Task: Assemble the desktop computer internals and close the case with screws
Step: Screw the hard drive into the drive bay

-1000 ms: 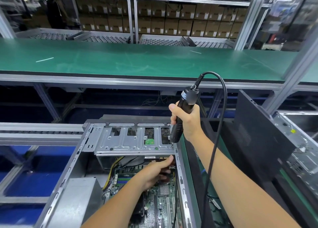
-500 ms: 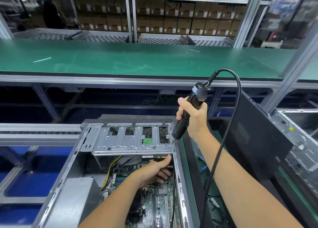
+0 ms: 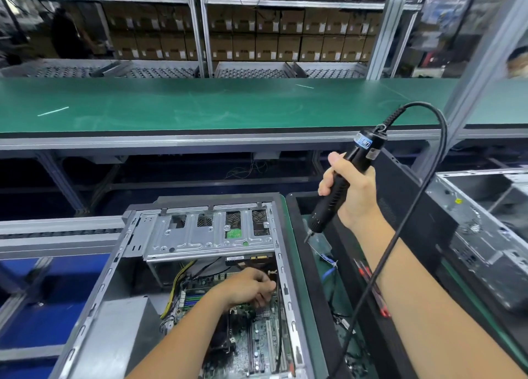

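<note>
Long green-topped desk [image 3: 200, 107]; black corded electric screwdriver [image 3: 340, 184] with blue label; bare silver steel computer case [image 3: 114, 264]; green motherboard [image 3: 257, 338]; brown cardboard boxes [image 3: 285, 35].

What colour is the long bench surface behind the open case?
Green, on the bench surface; the head view shows it clearly.

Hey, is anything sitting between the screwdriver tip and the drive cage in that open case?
Nothing visible blocks it. The right hand grips the electric screwdriver, whose tip hangs outside the case's right wall, over the tray beside it. The drive cage lies open from above; the left hand works lower, over the motherboard.
</note>
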`<action>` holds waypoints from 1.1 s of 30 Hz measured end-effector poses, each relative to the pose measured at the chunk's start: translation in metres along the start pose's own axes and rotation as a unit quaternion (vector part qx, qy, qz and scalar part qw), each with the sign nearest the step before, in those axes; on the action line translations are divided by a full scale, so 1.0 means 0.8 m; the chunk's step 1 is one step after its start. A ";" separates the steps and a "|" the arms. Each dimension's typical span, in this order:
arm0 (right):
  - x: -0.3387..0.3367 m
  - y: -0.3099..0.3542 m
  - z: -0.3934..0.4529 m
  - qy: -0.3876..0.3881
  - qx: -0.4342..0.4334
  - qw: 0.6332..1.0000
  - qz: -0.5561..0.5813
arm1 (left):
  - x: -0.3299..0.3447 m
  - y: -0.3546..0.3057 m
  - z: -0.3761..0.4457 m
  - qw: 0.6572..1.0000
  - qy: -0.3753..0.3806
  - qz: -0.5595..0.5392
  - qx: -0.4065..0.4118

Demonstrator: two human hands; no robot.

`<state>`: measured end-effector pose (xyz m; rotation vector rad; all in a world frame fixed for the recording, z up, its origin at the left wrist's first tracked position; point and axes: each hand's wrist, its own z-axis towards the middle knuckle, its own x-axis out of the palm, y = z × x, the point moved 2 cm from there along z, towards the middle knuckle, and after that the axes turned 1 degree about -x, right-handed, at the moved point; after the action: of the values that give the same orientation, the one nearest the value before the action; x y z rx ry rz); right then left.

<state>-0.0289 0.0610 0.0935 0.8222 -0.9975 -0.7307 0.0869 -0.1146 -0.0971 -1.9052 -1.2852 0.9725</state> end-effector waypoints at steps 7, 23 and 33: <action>-0.041 0.017 -0.001 -0.068 0.037 0.996 -0.044 | -0.005 -0.036 -0.017 0.986 0.005 0.160 0.037; -0.195 -0.006 -0.019 -0.128 0.213 0.953 -0.175 | 0.039 -0.187 0.003 0.903 -0.174 0.353 0.172; -0.212 -0.049 -0.025 -0.082 0.300 0.941 -0.131 | 0.108 -0.194 0.096 0.913 -0.155 0.366 0.088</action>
<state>-0.0781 0.1874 -0.0172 1.4656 -1.3027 -0.7354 -0.0298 0.0241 -0.0298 -2.1782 -0.5696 1.7570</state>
